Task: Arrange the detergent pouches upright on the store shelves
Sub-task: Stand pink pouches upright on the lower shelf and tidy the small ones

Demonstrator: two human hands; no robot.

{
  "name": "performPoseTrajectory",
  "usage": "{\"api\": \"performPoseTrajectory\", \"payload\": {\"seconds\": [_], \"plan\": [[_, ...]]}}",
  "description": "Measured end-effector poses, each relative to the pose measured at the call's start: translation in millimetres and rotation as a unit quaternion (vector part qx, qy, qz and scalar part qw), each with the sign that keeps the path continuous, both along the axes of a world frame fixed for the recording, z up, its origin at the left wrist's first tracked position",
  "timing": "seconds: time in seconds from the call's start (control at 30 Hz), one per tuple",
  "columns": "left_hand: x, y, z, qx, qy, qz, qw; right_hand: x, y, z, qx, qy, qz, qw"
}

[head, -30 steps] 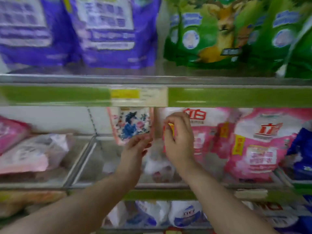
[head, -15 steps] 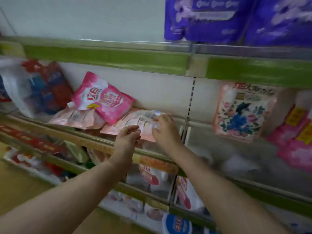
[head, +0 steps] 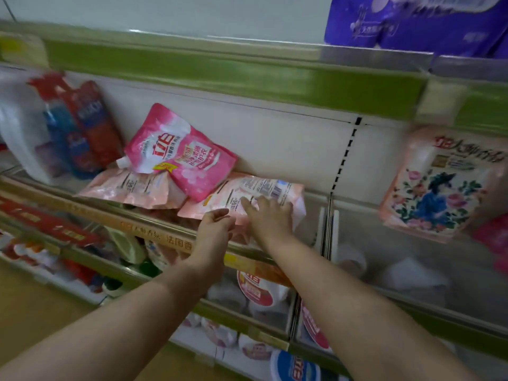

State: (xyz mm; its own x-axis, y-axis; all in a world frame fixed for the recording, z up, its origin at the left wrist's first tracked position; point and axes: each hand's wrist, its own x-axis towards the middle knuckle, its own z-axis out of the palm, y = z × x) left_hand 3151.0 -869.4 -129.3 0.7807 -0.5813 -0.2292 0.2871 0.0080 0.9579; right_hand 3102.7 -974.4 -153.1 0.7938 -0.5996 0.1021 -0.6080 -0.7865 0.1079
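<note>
Pale pink pouches (head: 129,188): two
Bright pink pouch (head: 178,155): one
Floral pouch (head: 439,185): one
Hands (head: 215,228): two

Soft even indoor light, motion blur toward edges, wide-angle bending

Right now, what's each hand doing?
Left hand: open, loosely curled beside the pale pink pouch, holding nothing.
Right hand: open, resting flat on that pouch.

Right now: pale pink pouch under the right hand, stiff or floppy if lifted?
Likely floppy: the pale pink pouch lies slumped and creased. Probably slippery, its film looks glossy. Upright it may tip, like the leaning bright pink pouch.
</note>
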Motion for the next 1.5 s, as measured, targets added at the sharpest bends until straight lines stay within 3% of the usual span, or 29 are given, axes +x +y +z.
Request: {"api": "performPoseTrajectory", "payload": {"seconds": [0.23, 0.33, 0.43, 0.53, 0.63, 0.7, 0.83, 0.87, 1.0, 1.1, 1.3, 1.5], "plan": [[3.9, 1.9, -18.5, 0.045, 0.034, 0.009, 0.998, -18.3, -16.9, 24.2, -0.001, -0.063, 0.051, 0.997], [0.8, 1.9, -18.0, 0.071, 0.037, -0.039, 0.996, -45.3, -28.4, 44.0, 0.044, -0.156, 0.009, 0.987], [-8.8, -7.8, -14.5, 0.083, 0.036, -0.084, 0.992, -74.0, -35.1, 61.6, 0.11, -0.279, -0.072, 0.951], [-25.1, -28.0, -16.1, 0.054, 0.048, -0.11, 0.991, -99.5, -38.2, 64.5, 0.213, -0.419, -0.097, 0.877], [-51.7, -46.6, -13.9, 0.034, 0.052, -0.159, 0.985, -127.0, -52.9, 64.8, 0.364, -0.561, -0.092, 0.738], [-66.8, -59.0, -11.0, 0.02, 0.039, -0.189, 0.981, -147.9, -63.1, 65.8, 0.441, -0.608, -0.089, 0.654], [-92.0, -87.2, -2.2, 0.006, 0.022, -0.244, 0.97, -188.4, -78.2, 58.8, 0.48, -0.651, -0.121, 0.576], [-99.3, -95.0, 0.7, -0.005, 0.017, -0.262, 0.965, -198.8, -79.9, 56.7, 0.474, -0.656, -0.124, 0.574], [-132.0, -125.9, 13.4, 0.01, -0.059, -0.259, 0.964, -234.0, -93.0, 29.3, 0.394, -0.633, -0.137, 0.652], [-165.4, -146.3, 21.6, 0.038, -0.111, -0.245, 0.962, -248.6, -101.5, 8.3, 0.305, -0.649, -0.128, 0.685], [-211.1, -173.0, 28.9, 0.038, -0.063, -0.287, 0.955, -274.9, -121.0, 8.0, 0.237, -0.692, -0.173, 0.66], [-222.4, -173.9, 37.9, -0.008, 0.014, -0.306, 0.952, -290.5, -152.7, 14.9, 0.153, -0.656, -0.263, 0.691]]}}
